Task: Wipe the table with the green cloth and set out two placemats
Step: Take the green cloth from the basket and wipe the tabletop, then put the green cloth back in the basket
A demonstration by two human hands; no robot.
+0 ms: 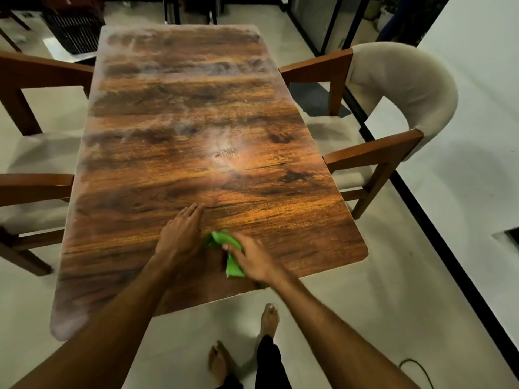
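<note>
Two bare hands work near the front edge of a long wooden table (182,122), its rounded-corner top showing a glossy, dark-streaked orange-brown grain with a pale haze toward the far end and left side. The left hand (179,234) lies flat on the surface, its fingers straight and pressed together, aimed away and slightly right. Just beside it, the right hand (252,256) grips the green cloth (232,266), fingers curled over the bunched fabric.

The cloth is thin, bright and crumpled, lying on the tabletop between the two hands and partly under the right palm. Its long axis runs roughly along the table's length, with a flat folded corner pointing back toward the person and the rumpled end pointing away and left.

Wooden armchairs with pale upholstered seats flank the table: one with a curved, padded beige back (404,88) on the right, two more (42,71) on the left. A dark slatted crate (73,29) stands on the pale floor beyond the far left corner; what it holds cannot be made out. The person's bare feet (269,318) stand below the table's near edge.
</note>
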